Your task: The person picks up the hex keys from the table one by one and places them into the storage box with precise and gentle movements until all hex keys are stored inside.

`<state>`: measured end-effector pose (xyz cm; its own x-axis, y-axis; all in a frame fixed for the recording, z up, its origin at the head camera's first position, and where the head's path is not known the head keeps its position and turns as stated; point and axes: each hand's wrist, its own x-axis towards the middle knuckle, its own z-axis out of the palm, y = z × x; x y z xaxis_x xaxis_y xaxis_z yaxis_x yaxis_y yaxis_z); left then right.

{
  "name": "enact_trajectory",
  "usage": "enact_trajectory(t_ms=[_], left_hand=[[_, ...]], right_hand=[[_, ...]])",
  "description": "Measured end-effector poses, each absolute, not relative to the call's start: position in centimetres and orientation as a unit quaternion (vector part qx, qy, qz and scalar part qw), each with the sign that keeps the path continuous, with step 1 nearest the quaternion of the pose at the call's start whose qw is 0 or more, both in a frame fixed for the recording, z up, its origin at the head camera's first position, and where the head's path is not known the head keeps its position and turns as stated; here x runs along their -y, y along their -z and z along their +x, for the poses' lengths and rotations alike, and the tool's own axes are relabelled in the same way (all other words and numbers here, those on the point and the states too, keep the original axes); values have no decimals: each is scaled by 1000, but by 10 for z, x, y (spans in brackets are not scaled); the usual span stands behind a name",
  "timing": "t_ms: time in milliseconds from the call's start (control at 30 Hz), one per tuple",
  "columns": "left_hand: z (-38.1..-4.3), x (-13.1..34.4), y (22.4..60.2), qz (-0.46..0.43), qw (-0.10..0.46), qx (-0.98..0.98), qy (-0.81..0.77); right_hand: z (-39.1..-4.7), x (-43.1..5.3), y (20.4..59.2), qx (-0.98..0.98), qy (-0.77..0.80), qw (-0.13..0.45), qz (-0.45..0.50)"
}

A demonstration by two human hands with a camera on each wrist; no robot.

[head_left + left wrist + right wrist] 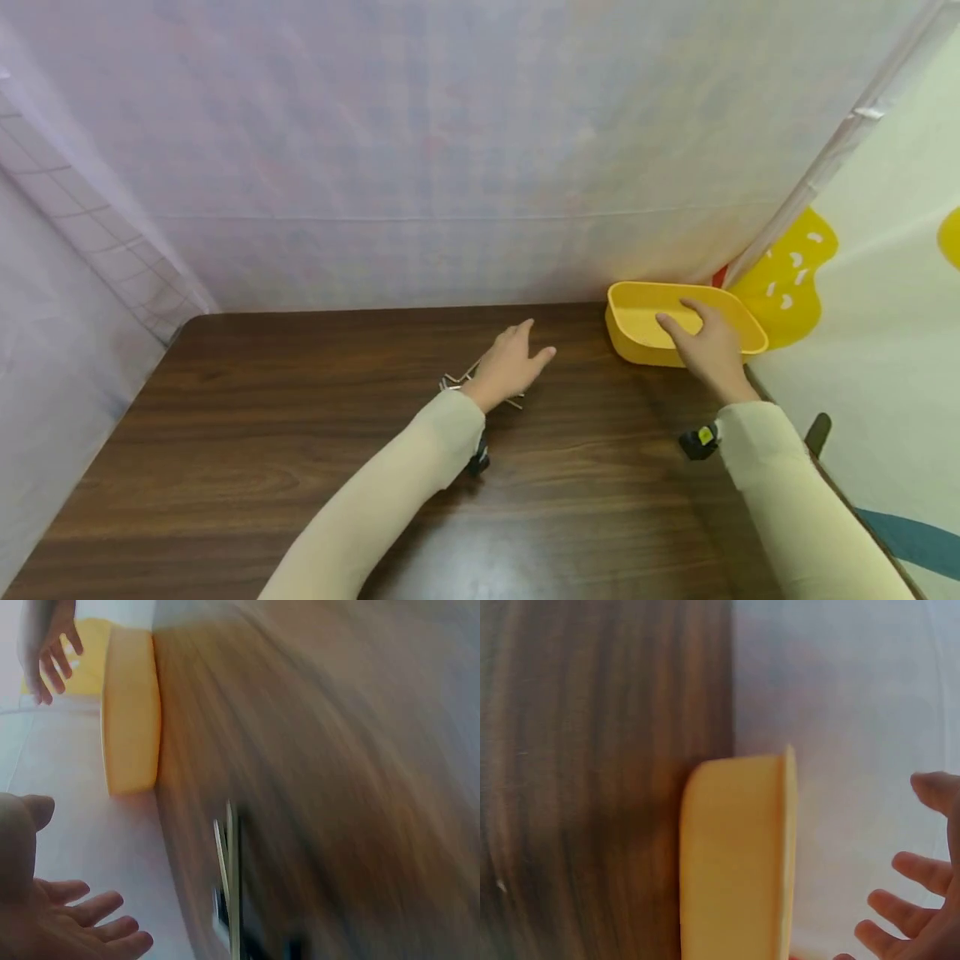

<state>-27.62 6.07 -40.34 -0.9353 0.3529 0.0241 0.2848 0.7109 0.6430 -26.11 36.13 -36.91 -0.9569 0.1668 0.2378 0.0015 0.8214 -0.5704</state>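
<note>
dark wood-grain table (247, 433) | pale curtain (450, 150) behind | white patterned sheet (885, 358) right | tabletop glare (483, 575)

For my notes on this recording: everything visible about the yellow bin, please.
The yellow bin is a shallow, open-topped container with rounded corners, smooth walls and a slim rim; it looks like plastic. It stands upright at the far right of the dark wood-look table, close to the pale sheet behind; whether they touch is unclear. The right hand is above it, not touching, and hides part of its inside. No contents show in the rest.
</note>
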Motion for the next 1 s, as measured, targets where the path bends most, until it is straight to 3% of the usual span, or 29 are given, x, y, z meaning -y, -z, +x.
enact_trajectory(t_ms=[433,600,800,1000], left_hand=[[-286,-145,413,93,41,-838,-535],[-287,-169,421,72,63,-800,-592],[-291,-184,421,52,82,-779,-619],[-296,-195,418,37,99,-763,-638]], right_hand=[[-256,-432,364,937,-296,118,-142],[-246,-457,370,927,-315,96,-180],[-250,-470,388,911,-349,76,-205],[-260,-472,407,884,-388,94,-242]])
